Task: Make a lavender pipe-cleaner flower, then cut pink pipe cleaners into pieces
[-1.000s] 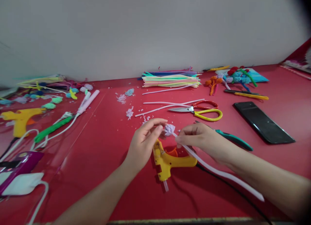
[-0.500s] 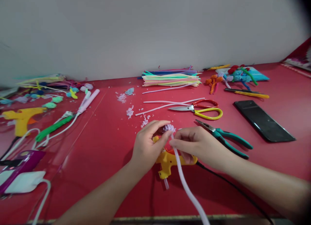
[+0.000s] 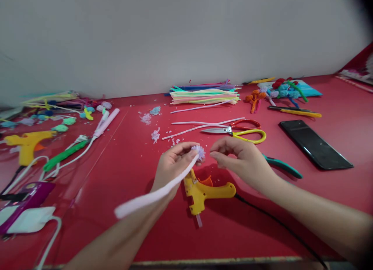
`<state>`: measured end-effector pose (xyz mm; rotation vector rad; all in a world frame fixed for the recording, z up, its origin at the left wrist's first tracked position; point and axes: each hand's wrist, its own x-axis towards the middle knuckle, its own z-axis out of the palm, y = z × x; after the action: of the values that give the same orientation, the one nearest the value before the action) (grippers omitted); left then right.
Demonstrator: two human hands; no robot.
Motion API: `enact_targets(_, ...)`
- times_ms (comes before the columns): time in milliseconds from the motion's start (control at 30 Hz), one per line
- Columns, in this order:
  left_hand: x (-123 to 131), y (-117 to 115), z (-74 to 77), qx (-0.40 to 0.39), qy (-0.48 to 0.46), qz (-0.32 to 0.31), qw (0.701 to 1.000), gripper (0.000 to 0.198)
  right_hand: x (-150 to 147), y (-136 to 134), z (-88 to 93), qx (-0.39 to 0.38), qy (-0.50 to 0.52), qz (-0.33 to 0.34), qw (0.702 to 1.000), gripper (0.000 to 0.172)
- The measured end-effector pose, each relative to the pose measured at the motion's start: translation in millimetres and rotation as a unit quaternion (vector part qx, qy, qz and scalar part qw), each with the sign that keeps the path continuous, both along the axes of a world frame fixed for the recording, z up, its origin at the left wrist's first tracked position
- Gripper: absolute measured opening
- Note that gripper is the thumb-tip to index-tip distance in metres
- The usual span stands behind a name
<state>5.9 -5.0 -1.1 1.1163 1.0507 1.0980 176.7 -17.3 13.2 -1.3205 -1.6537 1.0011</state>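
Note:
My left hand [image 3: 171,163] is closed, pinching a lilac pipe cleaner [image 3: 157,194] between thumb and fingers. At its upper end sits a small fluffy lilac curled head [image 3: 198,152], by my fingertips. The long loose end hangs toward me, crossing over my left wrist. My right hand [image 3: 240,157] hovers just to the right of the fluffy head, not touching it; its fingers are curled, with a small gap between thumb and index finger and nothing visible in it. Below both hands lies a yellow glue gun [image 3: 204,193] with a glue stick poking out.
Scissors [image 3: 247,136], green-handled pliers [image 3: 284,167] partly behind my right hand, and a black phone [image 3: 316,145] lie to the right. A bundle of pipe cleaners [image 3: 204,95] is at the back. Another glue gun [image 3: 27,143] and cables are left.
My right hand has let go of the pipe cleaner and moved slightly away. The pipe cleaner's loose end has swung from the lower right to the left, over my left wrist.

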Motion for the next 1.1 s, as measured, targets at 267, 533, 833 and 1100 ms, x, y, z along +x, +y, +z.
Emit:
enact_targets(267,5,-4,-0.5,-0.052,-0.066,-0.033,0.996,0.017,-4,-4,-6.1,0.177,-0.165,0.013,0.97,0.008)
enact_targets(533,2,2,1.7,-0.083,-0.115,-0.03,0.989,0.015,5,3,-2.1,0.08,0.005,-0.006,0.997,0.019)
enact_targets(833,-6,6,1.6,-0.08,-0.117,-0.026,0.99,0.012,7,-1,-2.2,0.07,-0.143,0.073,0.985,0.029)
enact_targets(1100,-8,8,1.8,-0.055,-0.105,-0.011,0.993,0.013,10,3,-0.4,0.04,-0.066,0.059,0.995,0.015)
